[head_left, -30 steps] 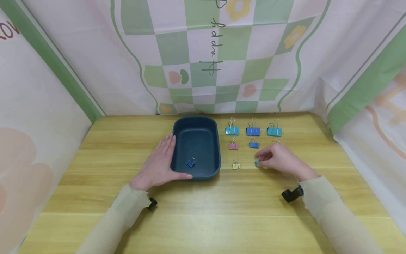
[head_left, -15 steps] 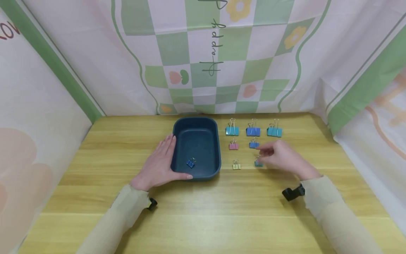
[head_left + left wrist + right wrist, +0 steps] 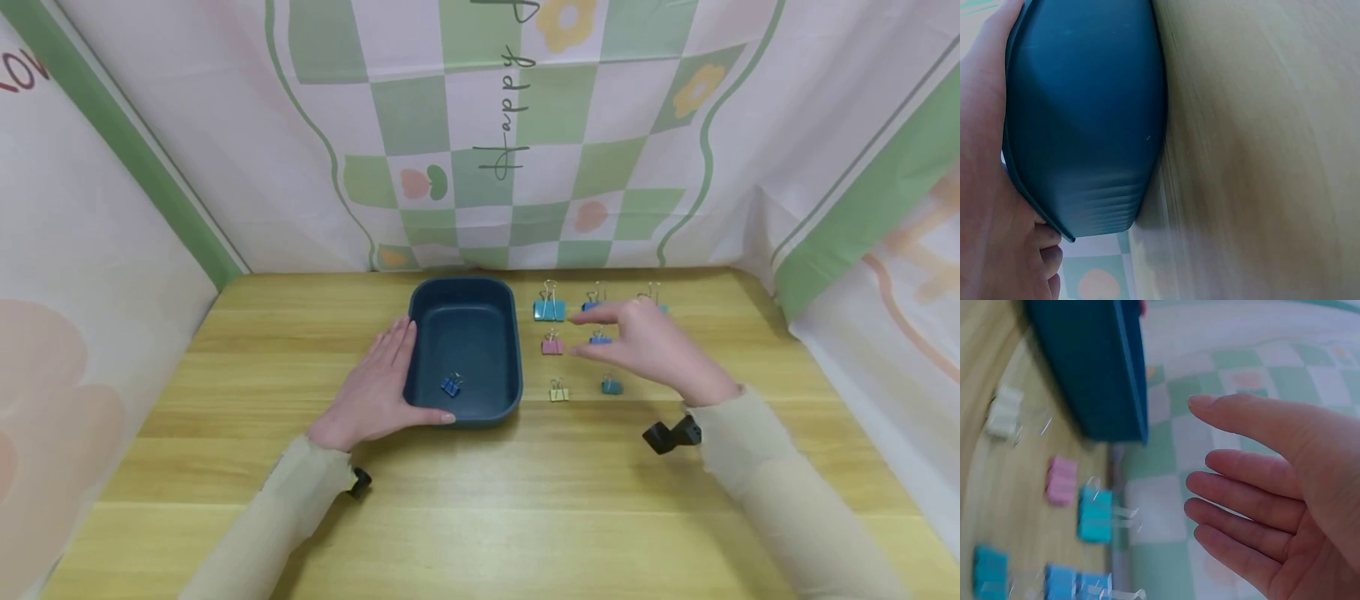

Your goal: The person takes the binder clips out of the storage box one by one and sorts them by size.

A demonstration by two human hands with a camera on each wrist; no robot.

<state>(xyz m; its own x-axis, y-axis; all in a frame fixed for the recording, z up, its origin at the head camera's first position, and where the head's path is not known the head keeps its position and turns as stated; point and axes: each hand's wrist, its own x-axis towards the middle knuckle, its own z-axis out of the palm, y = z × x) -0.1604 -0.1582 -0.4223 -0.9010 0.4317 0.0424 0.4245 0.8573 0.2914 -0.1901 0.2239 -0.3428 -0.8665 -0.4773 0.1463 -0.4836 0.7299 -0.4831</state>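
My left hand (image 3: 375,387) rests on the left side of a dark blue tray (image 3: 472,342), thumb along the front rim and fingers straight. A small blue binder clip (image 3: 451,385) lies inside the tray. My right hand (image 3: 652,346) holds nothing; its thumb and fingers are spread apart above the rows of clips. Near its fingertips are a pink binder clip (image 3: 552,345), a large teal clip (image 3: 549,311) and a smaller blue clip (image 3: 599,339), partly covered. A small teal clip (image 3: 611,386) and a pale yellow clip (image 3: 558,394) stand in the front row.
Behind the right hand, a large blue clip (image 3: 589,307) and another large teal clip (image 3: 663,308) are mostly hidden. A checked cloth (image 3: 480,183) hangs at the back edge of the wooden table (image 3: 480,517).
My right hand let go of the small teal clip, which stays in the front row. The hand then rose and moved back and left, its fingers spreading. The left hand has stayed put.
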